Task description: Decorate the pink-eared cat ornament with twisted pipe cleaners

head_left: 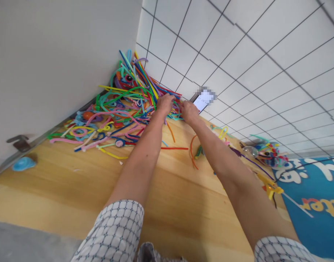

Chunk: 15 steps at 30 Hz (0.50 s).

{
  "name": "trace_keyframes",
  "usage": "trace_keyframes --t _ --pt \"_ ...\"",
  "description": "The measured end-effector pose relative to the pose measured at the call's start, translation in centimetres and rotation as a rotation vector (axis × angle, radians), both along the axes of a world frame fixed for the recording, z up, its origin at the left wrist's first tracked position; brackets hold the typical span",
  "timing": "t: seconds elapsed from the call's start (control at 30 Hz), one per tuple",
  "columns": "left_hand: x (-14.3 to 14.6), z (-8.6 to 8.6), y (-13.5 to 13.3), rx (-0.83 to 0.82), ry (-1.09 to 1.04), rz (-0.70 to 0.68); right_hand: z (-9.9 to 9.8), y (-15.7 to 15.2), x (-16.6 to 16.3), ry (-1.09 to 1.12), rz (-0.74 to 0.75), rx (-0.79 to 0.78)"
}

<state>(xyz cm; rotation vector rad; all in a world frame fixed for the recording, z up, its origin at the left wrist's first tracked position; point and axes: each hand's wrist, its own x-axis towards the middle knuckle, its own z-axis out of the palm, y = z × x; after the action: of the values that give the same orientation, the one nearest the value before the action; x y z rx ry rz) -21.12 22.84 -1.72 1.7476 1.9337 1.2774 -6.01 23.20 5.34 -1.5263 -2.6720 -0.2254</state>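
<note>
A tangled heap of multicoloured pipe cleaners [128, 125] lies on the wooden tabletop in the corner by the tiled wall. My left hand [165, 104] is at the heap's right side, its fingers bent around some of the strands. Close beside it, my right hand [189, 112] has its fingers curled in at the edge of the heap; what they hold is hidden. A few coloured strands show between the two hands. Just behind my right hand, a phone [202, 101] with a lit screen leans against the wall.
A light blue rubbery piece [23, 163] lies at the far left near a metal latch [19, 142]. On the right are a clear round object [250, 151], a colourful craft piece [270, 154] and a yellow tool [270, 187]. A blue lettered panel [314, 189] borders the table.
</note>
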Motion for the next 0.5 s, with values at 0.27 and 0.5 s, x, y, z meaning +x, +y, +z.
trace_keyframes --t 0.27,0.5 --pt "0.3 0.44 -0.2 -0.028 0.044 0.037 -0.72 0.63 -0.23 0.098 -0.02 -0.095" --pt "0.21 0.66 -0.6 -0.023 0.058 0.029 -0.22 0.36 -0.03 0.191 -0.016 -0.02"
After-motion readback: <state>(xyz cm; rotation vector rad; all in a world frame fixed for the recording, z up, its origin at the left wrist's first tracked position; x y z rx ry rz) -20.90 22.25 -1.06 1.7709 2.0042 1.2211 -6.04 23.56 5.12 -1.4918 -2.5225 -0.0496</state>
